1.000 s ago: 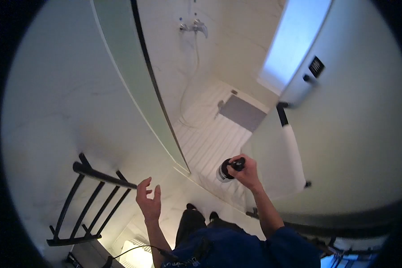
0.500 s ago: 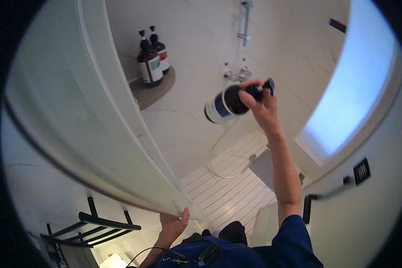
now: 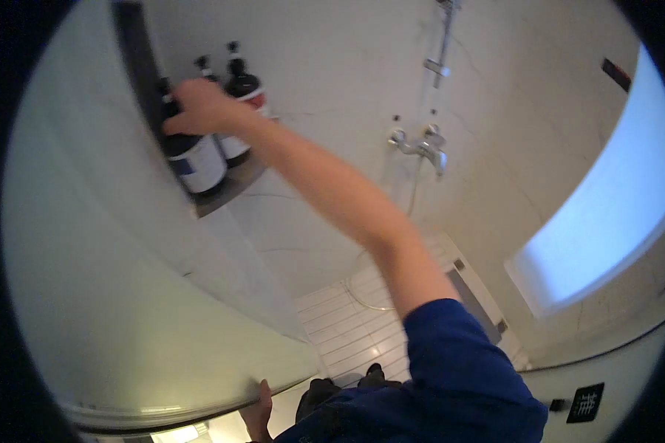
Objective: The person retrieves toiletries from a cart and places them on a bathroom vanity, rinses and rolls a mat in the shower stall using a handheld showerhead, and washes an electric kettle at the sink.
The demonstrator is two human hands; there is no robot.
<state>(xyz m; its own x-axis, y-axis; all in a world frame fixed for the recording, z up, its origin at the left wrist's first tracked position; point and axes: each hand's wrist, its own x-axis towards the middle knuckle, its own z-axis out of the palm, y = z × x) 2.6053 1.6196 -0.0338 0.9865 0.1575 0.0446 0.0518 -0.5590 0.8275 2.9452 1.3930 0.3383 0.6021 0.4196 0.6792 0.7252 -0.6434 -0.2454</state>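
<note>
My right hand (image 3: 203, 109) is closed around the upper part of a dark pump bottle (image 3: 199, 166) with a white and blue label. This bottle is at the left end of the corner shelf (image 3: 238, 186), close to the glass. Beside it stand a second pump bottle (image 3: 233, 150), partly covered by my hand, and a third pump bottle (image 3: 244, 85) with a red patch on its label. Low in the view, my left hand (image 3: 257, 415) grips the edge of the curved frosted glass panel (image 3: 148, 295), thumb on the near face; its other fingers are mostly hidden.
A chrome mixer tap (image 3: 421, 144) with a hose is on the marble-look wall, below a shower rail (image 3: 445, 44). Slatted flooring (image 3: 347, 332) lies below, with my feet at its near edge. A bright window (image 3: 598, 214) and a black sign (image 3: 585, 402) are at right.
My right hand has carried the bottle from mid-air leftward to the shelf, and the bottle has gone from tilted to roughly upright. The view has shifted; my left hand stays at the glass edge.
</note>
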